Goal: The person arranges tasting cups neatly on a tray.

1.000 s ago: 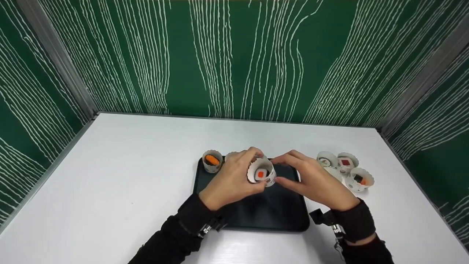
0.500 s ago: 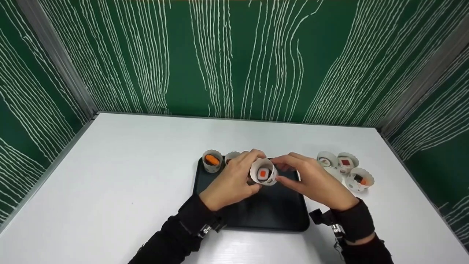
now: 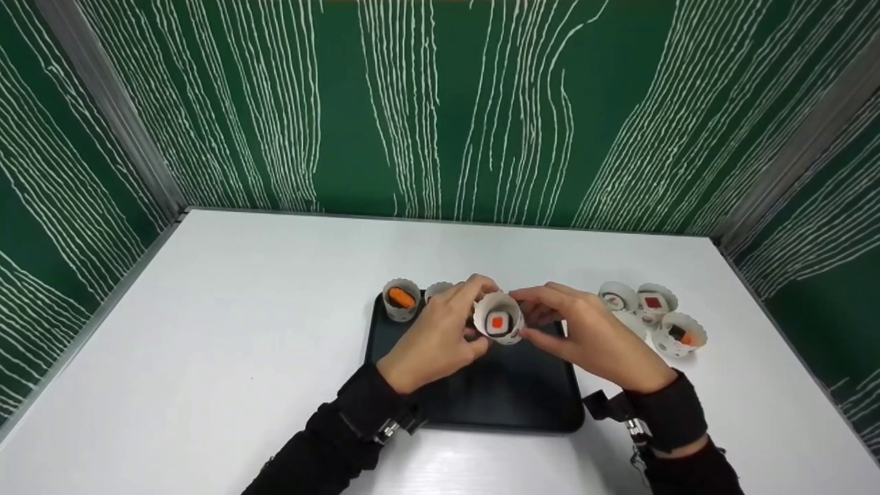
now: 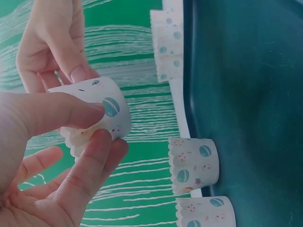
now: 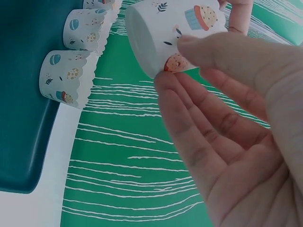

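Over the dark tray, a white paper baking cup with a scalloped rim is held tipped toward the head camera. Inside it sits a small white sushi roll piece with an orange-red centre. My left hand grips the cup's left side between thumb and fingers. On the opposite side my right hand pinches it, thumb on the printed wall and fingertips near the base. Along the tray's back edge stand several similar cups, one with an orange-topped piece; others are partly hidden behind the left hand.
Right of the tray, a cluster of cups stands on the white table. These include a cup with a red-centred piece, a cup with a round roll and a cup with an orange-and-black piece. A green wall closes off the back.
The held cup has turned and shifted slightly right and up between both hands, so the piece inside shows more fully. My left thumb has slid back from the cup's near side.
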Tool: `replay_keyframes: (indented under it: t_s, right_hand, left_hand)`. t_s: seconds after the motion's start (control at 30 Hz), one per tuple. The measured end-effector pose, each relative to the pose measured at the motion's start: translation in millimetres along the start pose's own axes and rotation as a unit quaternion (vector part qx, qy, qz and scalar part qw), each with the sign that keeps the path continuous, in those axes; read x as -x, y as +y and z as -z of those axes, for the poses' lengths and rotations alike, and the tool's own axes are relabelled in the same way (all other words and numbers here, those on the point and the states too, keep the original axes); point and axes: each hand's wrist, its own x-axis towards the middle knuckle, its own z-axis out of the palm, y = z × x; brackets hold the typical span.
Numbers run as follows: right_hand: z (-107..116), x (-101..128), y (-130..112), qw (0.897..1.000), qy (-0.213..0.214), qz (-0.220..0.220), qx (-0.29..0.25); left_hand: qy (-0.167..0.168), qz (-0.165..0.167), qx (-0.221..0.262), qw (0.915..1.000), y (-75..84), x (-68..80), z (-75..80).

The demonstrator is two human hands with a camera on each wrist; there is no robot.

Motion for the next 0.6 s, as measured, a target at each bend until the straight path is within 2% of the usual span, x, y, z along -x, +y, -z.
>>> replay_keyframes:
  t_s: [0.17, 0.4, 0.6]
  right_hand:
    - [0.3, 0.3, -1.0, 1.0, -0.004, -0.019, -0.017]
    - [0.4, 1.1, 0.1, 0.999, -0.012, -0.027, -0.023]
    - [-0.8, 0.2, -1.2, 0.997, -0.033, -0.048, -0.047]
  left_hand:
    - [0.001, 0.003, 0.015, 0.9999, 0.7, -0.6, 0.1]
    - [-0.013, 0.022, 0.059, 0.9979, 2.1, -1.1, -0.2]
    - [-0.003, 0.014, 0.078, 0.9969, 3.8, -1.1, -1.2]
